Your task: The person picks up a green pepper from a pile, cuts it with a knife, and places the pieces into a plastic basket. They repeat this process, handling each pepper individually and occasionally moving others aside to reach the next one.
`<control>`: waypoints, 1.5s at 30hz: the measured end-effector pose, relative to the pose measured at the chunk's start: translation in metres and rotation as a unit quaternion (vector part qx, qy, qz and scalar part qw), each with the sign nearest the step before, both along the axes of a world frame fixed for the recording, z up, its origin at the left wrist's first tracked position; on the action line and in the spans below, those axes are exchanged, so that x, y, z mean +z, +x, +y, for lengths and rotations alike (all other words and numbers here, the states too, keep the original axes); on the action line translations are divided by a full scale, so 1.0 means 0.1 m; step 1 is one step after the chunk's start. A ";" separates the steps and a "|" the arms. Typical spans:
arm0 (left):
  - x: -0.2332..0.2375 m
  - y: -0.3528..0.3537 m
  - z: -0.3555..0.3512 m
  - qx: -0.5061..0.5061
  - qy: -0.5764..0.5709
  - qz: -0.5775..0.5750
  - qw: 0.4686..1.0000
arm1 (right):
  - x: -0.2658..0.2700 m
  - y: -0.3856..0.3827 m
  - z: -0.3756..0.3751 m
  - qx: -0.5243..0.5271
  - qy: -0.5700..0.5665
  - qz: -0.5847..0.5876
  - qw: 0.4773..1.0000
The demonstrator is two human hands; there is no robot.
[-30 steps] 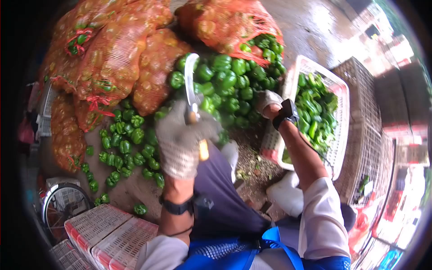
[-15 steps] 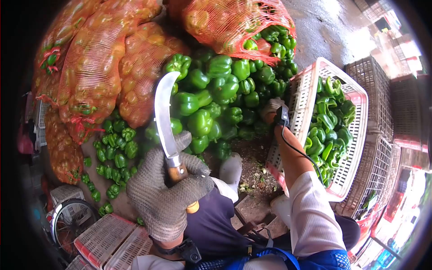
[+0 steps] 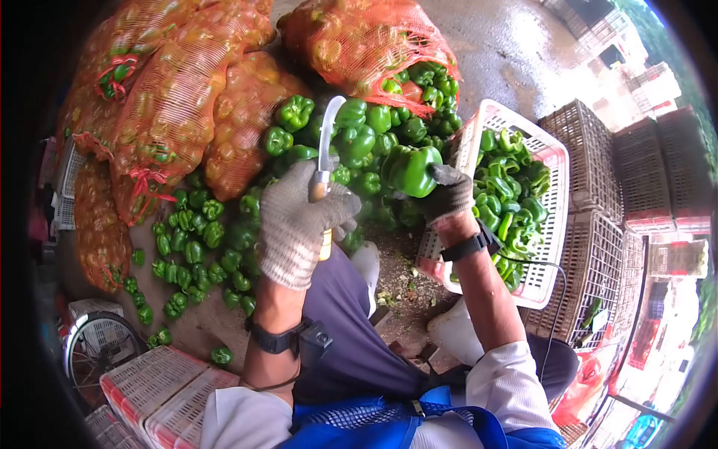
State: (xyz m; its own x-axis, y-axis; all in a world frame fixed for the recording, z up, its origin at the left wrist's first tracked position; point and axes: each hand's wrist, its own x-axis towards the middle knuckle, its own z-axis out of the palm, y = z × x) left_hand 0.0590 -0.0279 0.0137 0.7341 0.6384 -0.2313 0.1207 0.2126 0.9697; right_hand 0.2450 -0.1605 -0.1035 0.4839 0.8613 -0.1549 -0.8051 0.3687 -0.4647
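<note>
In a grey knit glove, my left hand (image 3: pixel 303 217) is closed round the wooden handle of a curved knife (image 3: pixel 326 142), its blade pointing up. My right hand (image 3: pixel 451 196), gloved too, grips a large green pepper (image 3: pixel 413 170) by its right side, in front of the pepper pile (image 3: pixel 355 142). The blade and this pepper are apart. Just right of my right hand, a white and pink crate (image 3: pixel 557 224) holds cut green peppers (image 3: pixel 508 187).
Red mesh sacks (image 3: pixel 172 97) full of peppers lie at the upper left, with an open one (image 3: pixel 359 45) at the top. Loose peppers (image 3: pixel 191 247) cover the floor at left. Stacked crates (image 3: pixel 583 157) stand at right, more (image 3: pixel 172 389) at lower left, beside a wheel (image 3: pixel 101 352).
My right hand has risen from low beside the crate and now holds a pepper. My left hand, with the knife, has moved right and up. The view has shifted slightly.
</note>
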 end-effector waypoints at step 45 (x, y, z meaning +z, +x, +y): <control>-0.59 0.26 -2.15 -0.311 0.522 0.115 0.786 | 0.48 -0.86 -2.37 -0.257 -0.294 -0.173 0.904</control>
State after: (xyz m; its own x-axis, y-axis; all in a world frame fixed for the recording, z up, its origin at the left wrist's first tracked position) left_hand 0.0852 -0.2430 -0.0458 0.9946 0.1035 0.0078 0.0848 -0.8538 0.5137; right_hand 0.1595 -0.3978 -0.0558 0.9038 0.3271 -0.2760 -0.3672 0.2610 -0.8928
